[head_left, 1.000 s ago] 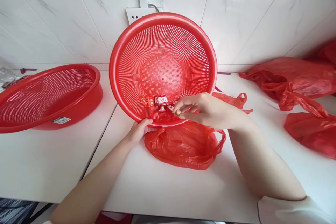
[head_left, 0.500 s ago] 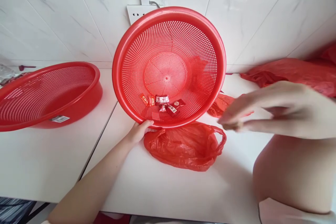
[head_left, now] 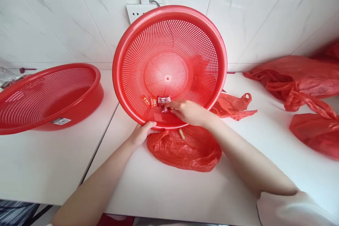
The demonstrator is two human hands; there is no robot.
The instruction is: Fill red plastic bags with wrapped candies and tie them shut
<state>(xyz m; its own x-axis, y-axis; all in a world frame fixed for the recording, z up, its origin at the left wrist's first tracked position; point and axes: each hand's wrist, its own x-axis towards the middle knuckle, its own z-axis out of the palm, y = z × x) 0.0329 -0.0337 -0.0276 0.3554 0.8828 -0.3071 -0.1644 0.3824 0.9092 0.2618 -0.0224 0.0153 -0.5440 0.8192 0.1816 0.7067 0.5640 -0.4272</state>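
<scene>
A red plastic colander is tipped up on its side, its open mouth facing me. My left hand grips its lower rim at the left. Several wrapped candies lie on the lower inside wall. My right hand reaches in over the rim, fingertips curled together against these candies; whatever they pinch is covered by the fingers. Beneath the rim an open red plastic bag lies on the table, with one unshelled peanut at its mouth.
Another red colander with a white label stands at the left. Red plastic bags lie at the right, and a smaller red bag sits just beside the tipped colander. A wall socket is behind it. The white table has a seam.
My right hand has swung in from the right into the colander and now covers some candies. A peanut now lies at the bag's mouth. My left hand stays on the rim.
</scene>
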